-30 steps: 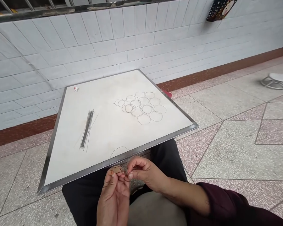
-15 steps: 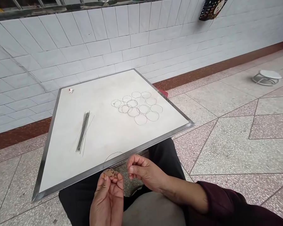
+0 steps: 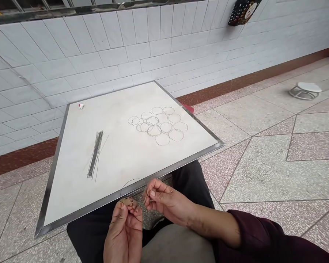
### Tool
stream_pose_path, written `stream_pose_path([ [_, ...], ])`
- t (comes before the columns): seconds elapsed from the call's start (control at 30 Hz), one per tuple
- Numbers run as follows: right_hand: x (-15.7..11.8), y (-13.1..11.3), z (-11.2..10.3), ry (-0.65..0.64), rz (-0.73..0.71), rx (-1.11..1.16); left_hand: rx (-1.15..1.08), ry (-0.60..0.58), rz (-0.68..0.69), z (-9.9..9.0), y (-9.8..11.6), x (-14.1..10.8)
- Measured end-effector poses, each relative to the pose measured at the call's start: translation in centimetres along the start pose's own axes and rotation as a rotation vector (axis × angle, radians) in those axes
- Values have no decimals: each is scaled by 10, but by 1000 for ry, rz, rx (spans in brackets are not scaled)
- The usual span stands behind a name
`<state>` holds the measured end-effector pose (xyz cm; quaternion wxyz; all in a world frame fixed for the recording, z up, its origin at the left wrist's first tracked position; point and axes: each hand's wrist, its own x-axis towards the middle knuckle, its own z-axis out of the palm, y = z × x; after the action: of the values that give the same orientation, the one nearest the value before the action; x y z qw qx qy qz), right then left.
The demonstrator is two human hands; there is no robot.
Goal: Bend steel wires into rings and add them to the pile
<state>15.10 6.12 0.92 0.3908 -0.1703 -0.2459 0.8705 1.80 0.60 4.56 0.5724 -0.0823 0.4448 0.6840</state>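
Observation:
Low in front of me, my left hand point(image 3: 125, 228) pinches a small tan piece point(image 3: 126, 201) between thumb and fingers. From it a thin wire point(image 3: 125, 185) rises in a curve over the table's near edge and bends toward my right hand point(image 3: 167, 202). The right fingertips are pinched together near the wire's far end; the grip itself is partly hidden. On the table point(image 3: 120, 160), a bundle of straight wires point(image 3: 95, 155) lies to the left, one wire splayed apart. Several thin wire rings point(image 3: 155, 130) overlap on the right side.
A small white and red object point(image 3: 81, 106) sits near the table's far left corner. The metal table rim point(image 3: 126, 193) runs just beyond my hands. A white tiled wall point(image 3: 98, 65) stands behind, and a low stool point(image 3: 306, 90) is on the floor at right.
My right hand has moved slightly left, closer to my left hand. The left hand keeps its pinch on the tan piece, and the view has shifted a little.

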Motion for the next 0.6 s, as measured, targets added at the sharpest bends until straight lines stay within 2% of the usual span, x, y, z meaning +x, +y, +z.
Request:
stream_pose_path([
  [0.37, 1, 3, 0, 48, 58, 148, -54, -5, -52, 3, 3, 2],
  [0.6, 4, -5, -3, 111, -15, -115, 70, -107, -68, -5, 2, 0],
])
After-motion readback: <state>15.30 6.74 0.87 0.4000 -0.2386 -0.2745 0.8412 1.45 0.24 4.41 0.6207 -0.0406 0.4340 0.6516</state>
